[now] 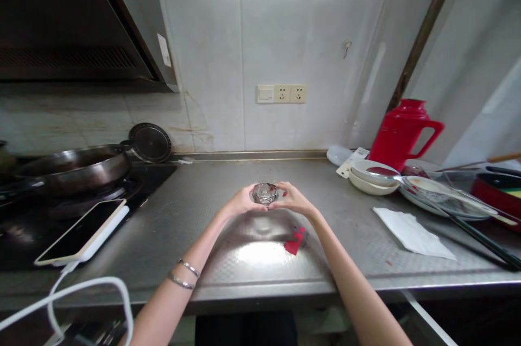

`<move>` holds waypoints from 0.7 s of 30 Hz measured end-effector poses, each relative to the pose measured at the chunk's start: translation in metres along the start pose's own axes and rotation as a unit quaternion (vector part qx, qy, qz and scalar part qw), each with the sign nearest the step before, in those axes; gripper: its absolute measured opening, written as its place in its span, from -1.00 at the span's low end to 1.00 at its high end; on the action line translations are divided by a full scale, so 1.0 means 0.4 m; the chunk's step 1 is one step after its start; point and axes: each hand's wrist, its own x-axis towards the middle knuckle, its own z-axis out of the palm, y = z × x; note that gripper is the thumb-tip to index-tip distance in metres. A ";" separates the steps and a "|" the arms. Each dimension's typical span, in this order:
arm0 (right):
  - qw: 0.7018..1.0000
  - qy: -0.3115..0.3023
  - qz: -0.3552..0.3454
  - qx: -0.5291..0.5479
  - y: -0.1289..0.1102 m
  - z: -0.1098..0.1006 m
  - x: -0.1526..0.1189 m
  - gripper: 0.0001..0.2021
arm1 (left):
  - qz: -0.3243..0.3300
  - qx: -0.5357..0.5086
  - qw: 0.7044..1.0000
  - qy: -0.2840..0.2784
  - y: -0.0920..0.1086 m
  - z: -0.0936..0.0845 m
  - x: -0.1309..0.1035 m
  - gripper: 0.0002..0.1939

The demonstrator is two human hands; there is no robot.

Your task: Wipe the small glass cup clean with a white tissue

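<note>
A small round glass dish [265,192], clear with a dark faceted rim, is at the middle of the metal counter. My left hand [241,201] curves round its left side, with thumb and fingers against it. From the other side my right hand [294,199] grips the dish in the same way, and the two thumbs nearly meet at its front. Whether the dish rests on the counter or is slightly raised I cannot tell. Just nearer to me, below the right hand, lies a torn red scrap [293,243].
To the left are a pan [77,170] on the stove and a phone [81,232] with a white cable [93,282]. On the right stand a red thermos [401,134], stacked bowls [372,186], a plate [443,202] with utensils, and a white napkin [413,233]. A tiled wall [211,53] rises behind.
</note>
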 end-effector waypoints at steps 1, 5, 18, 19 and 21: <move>1.000 0.002 -0.003 -0.004 0.000 -0.008 -0.007 -0.46 | 0.004 0.002 1.000 -0.005 0.004 0.004 0.003 -0.17; 0.999 0.003 0.009 -0.035 -0.003 -0.059 -0.042 -0.41 | 0.010 0.003 0.999 -0.048 0.028 0.038 0.029 -0.18; 0.983 -0.026 0.058 -0.172 0.059 -0.354 -0.237 -0.35 | 0.033 0.128 0.984 -0.118 0.115 0.321 0.185 -0.05; 0.981 -0.032 0.063 -0.181 0.066 -0.374 -0.253 -0.35 | 0.037 0.126 0.983 -0.129 0.120 0.346 0.196 -0.05; 0.977 -0.044 0.074 -0.193 0.082 -0.411 -0.283 -0.34 | 0.042 0.121 0.981 -0.146 0.127 0.391 0.215 -0.05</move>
